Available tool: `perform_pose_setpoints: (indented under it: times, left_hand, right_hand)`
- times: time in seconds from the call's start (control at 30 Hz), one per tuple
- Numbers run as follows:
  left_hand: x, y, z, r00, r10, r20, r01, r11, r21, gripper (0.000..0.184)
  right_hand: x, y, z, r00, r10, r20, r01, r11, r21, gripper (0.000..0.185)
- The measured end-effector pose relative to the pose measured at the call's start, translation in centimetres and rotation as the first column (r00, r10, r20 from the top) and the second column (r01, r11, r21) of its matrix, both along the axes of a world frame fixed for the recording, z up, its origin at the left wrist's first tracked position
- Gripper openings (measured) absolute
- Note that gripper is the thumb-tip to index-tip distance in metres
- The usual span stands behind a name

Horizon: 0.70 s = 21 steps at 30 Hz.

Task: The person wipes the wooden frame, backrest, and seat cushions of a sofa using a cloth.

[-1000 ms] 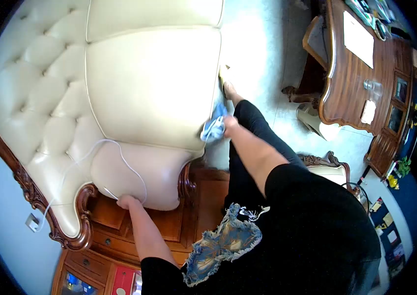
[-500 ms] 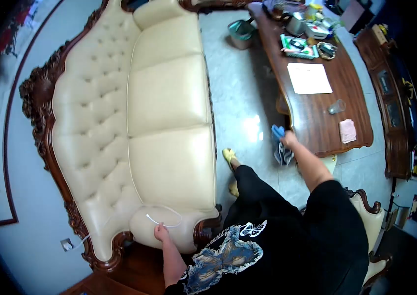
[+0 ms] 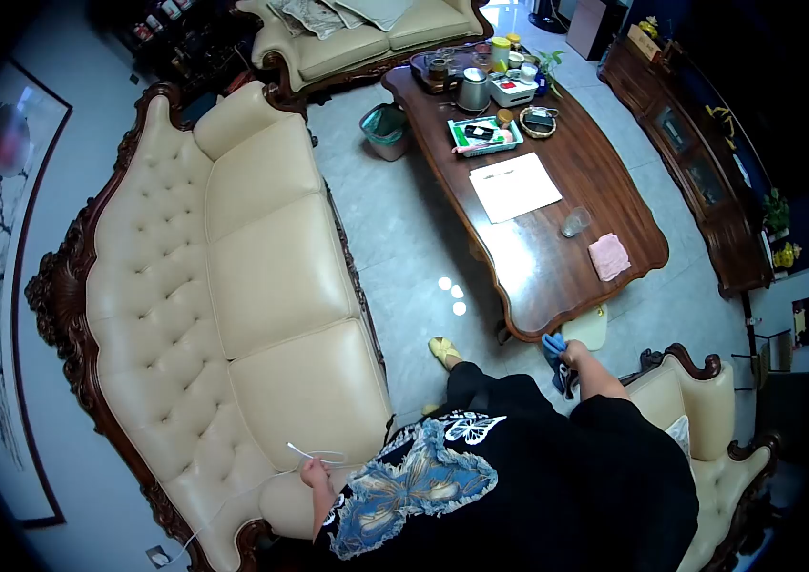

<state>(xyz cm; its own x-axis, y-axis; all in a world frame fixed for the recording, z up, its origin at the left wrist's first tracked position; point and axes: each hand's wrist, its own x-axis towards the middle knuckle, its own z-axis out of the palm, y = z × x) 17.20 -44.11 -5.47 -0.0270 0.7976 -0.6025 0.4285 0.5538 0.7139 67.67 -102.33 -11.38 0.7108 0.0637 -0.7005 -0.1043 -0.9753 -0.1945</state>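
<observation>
My left hand grips a white cable near its end, above the arm of the cream sofa. The cable trails across the sofa to a wall socket at the lower left. In my right hand a blue and dark cloth bundle hangs beside the near corner of the wooden table. What exactly the bundle is, I cannot make out.
On the table are white papers, a glass, a pink cloth, a tray and a kettle. A bin stands between sofa and table. An armchair is at the right.
The view has lifted and shows more of the room. My right hand has moved with the bundle from the sofa's edge to the table corner. My left hand still holds the cable, now raised.
</observation>
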Motion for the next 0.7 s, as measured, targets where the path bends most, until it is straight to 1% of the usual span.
perform_pose_setpoints:
  times: [0.03, 0.07, 0.1, 0.17, 0.2, 0.23, 0.27, 0.3, 0.33, 0.43, 0.5, 0.57, 0.6, 0.63, 0.67, 0.7]
  left_hand:
    - [1.5, 0.0, 1.1, 0.991, -0.071, -0.117, 0.077, 0.996, 0.051, 0.017]
    - [2.4, -0.1, 1.3, 0.963, -0.132, -0.234, 0.157, 0.983, 0.092, 0.017]
    - [2.1, 0.8, 1.9, 0.965, -0.137, -0.224, 0.159, 0.984, 0.084, 0.017]
    - [4.1, 2.1, 2.1, 0.988, -0.088, -0.129, 0.092, 0.995, 0.027, 0.018]
    - [5.0, 2.4, 3.1, 0.974, -0.149, -0.172, 0.158, 0.987, 0.041, 0.018]
    - [5.9, 2.6, 4.1, 0.954, -0.207, -0.217, 0.223, 0.973, 0.054, 0.018]
    - [6.3, 3.7, 3.6, 0.939, -0.245, -0.24, 0.273, 0.958, 0.093, 0.018]
    - [6.1, 4.1, 3.3, 0.964, -0.177, -0.201, 0.2, 0.975, 0.1, 0.018]
    - [6.0, 4.4, 3.2, 0.981, -0.106, -0.16, 0.124, 0.986, 0.107, 0.019]
    - [7.1, 3.9, 2.9, 0.991, -0.047, -0.129, 0.065, 0.988, 0.143, 0.019]
    - [7.0, 3.5, 2.1, 0.995, -0.014, -0.098, 0.026, 0.992, 0.124, 0.017]
    - [5.1, 2.9, 1.4, 0.991, -0.038, -0.126, 0.058, 0.986, 0.158, 0.016]
    - [4.2, 2.6, 0.5, 0.999, 0.054, -0.011, -0.052, 0.994, 0.091, 0.015]
    - [3.3, 2.2, 0.5, 0.994, 0.108, -0.012, -0.106, 0.99, 0.09, 0.015]
    - [2.8, 2.0, 0.5, 0.988, 0.154, 0.001, -0.154, 0.986, 0.063, 0.015]
    - [2.1, 1.8, 0.5, 0.981, 0.194, 0.019, -0.195, 0.98, 0.037, 0.015]
  right_hand:
    - [1.4, 0.6, 0.7, 0.999, -0.045, -0.006, 0.045, 0.999, 0.013, 0.037]
    - [2.7, 1.3, 1.6, 0.989, -0.145, 0.0, 0.144, 0.981, 0.127, 0.038]
    - [3.0, 2.7, 3.6, 0.987, -0.152, 0.046, 0.143, 0.977, 0.156, 0.038]
    - [6.6, 4.1, 2.5, 0.982, -0.152, 0.111, 0.118, 0.957, 0.264, 0.038]
    - [8.1, 5.3, 2.8, 0.983, -0.149, 0.109, 0.116, 0.958, 0.264, 0.038]
    - [9.6, 6.8, 3.4, 0.984, -0.106, 0.144, 0.067, 0.965, 0.254, 0.038]
    - [10.9, 7.9, 3.5, 0.982, -0.061, 0.181, 0.016, 0.97, 0.242, 0.039]
    - [11.9, 9.1, 3.5, 0.98, -0.069, 0.186, 0.017, 0.962, 0.271, 0.04]
    - [11.6, 10.6, 4.9, 0.983, -0.06, 0.173, 0.007, 0.957, 0.291, 0.041]
    - [13.6, 13.9, 5.2, 0.992, -0.011, 0.13, -0.031, 0.948, 0.318, 0.042]
    - [14.8, 15.1, 5.4, 0.993, 0.037, 0.112, -0.071, 0.946, 0.316, 0.043]
    - [13.9, 15.9, 5.8, 0.993, 0.005, 0.121, -0.047, 0.935, 0.352, 0.044]
    - [13.6, 16.2, 6.2, 0.985, 0.039, 0.17, -0.097, 0.933, 0.348, 0.043]
    - [13.7, 16.2, 6.4, 0.983, 0.094, 0.161, -0.141, 0.94, 0.31, 0.041]
    - [13.9, 15.0, 3.8, 0.988, 0.062, 0.139, -0.114, 0.906, 0.408, 0.042]
    - [13.3, 15.3, 6.0, 0.991, 0.076, 0.109, -0.111, 0.924, 0.367, 0.041]
